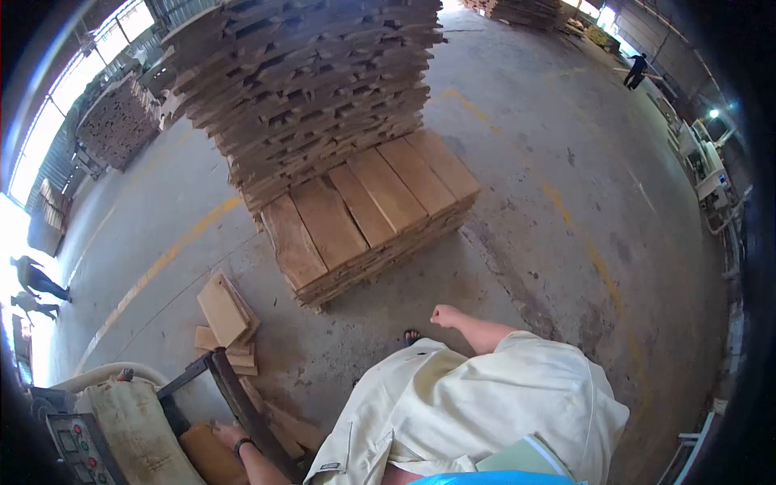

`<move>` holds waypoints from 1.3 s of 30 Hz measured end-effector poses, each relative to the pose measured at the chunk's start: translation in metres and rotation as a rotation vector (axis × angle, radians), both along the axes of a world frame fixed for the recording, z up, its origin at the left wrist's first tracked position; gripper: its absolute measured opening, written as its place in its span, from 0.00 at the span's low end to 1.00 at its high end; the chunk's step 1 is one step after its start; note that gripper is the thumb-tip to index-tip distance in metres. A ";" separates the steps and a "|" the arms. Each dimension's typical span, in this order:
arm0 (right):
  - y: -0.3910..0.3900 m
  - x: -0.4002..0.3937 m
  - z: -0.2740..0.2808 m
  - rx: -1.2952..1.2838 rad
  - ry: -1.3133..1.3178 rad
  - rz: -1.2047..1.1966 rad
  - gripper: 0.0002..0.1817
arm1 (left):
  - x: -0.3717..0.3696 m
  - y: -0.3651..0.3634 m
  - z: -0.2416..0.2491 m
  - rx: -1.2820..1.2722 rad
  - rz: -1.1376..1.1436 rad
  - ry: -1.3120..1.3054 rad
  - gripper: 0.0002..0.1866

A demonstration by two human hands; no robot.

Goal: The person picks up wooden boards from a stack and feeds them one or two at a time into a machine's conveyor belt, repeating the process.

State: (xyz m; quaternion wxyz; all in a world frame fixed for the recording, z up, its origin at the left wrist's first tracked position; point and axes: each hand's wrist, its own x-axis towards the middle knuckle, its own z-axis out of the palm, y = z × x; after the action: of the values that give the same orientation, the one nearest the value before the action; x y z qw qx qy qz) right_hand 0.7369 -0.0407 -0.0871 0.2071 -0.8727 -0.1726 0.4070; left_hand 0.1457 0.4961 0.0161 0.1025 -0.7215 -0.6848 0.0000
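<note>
At the lower left, my left hand, with a dark band at the wrist, grips the edge of a short wooden board. That board lies on the machine, beside its dark metal frame; its near part runs out of view. My right hand hangs over the floor in front of me, fingers curled in, with nothing visible in it. Beyond it stands a low stack of wide planks, apart from the hand. Several loose boards lie piled on the floor beyond the machine.
A tall stack of rough planks rises behind the low one. A control panel with buttons sits at the far left. Other people are at the left edge, and one person is far right. Machinery lines the right wall.
</note>
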 end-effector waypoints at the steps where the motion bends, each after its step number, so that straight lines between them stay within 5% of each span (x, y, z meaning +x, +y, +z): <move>1: -0.011 0.013 -0.006 -0.009 -0.005 0.012 0.14 | 0.062 -0.022 0.028 -0.069 -0.002 -0.117 0.31; 5: -0.051 0.060 -0.011 -0.073 -0.012 -0.012 0.14 | 0.213 -0.092 0.025 -0.128 -0.297 -0.470 0.17; 8: -0.073 0.085 -0.010 -0.102 0.051 -0.049 0.14 | 0.244 -0.108 -0.086 -0.183 -0.646 -0.209 0.14; 10: -0.079 0.099 -0.019 -0.082 0.064 -0.061 0.15 | 0.290 -0.169 -0.056 -0.411 -0.360 -0.472 0.16; 13: -0.060 0.120 -0.003 -0.058 0.155 -0.166 0.15 | 0.307 -0.201 -0.085 -0.670 -0.306 -0.385 0.20; 18: 0.039 0.196 0.032 0.285 -0.057 -0.055 0.13 | 0.325 -0.196 -0.089 -0.928 -0.239 -0.319 0.22; 29: 0.411 0.370 0.449 0.670 -0.868 0.486 0.15 | 0.438 -0.025 -0.090 -0.859 -0.202 -0.674 0.23; 35: 0.591 0.406 0.592 0.818 -1.451 0.776 0.16 | 0.451 0.013 -0.109 -0.762 -0.068 -1.014 0.23; 39: 0.734 0.434 0.638 0.846 -1.821 0.835 0.18 | 0.440 -0.020 -0.079 -0.662 0.021 -0.963 0.24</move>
State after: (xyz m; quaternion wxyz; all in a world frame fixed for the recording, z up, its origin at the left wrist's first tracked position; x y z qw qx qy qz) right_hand 1.1709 0.6937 0.5509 0.1307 -0.5773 -0.6709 -0.4467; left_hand 0.5859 0.4760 -0.0633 -0.4513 -0.6270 -0.6249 -0.1127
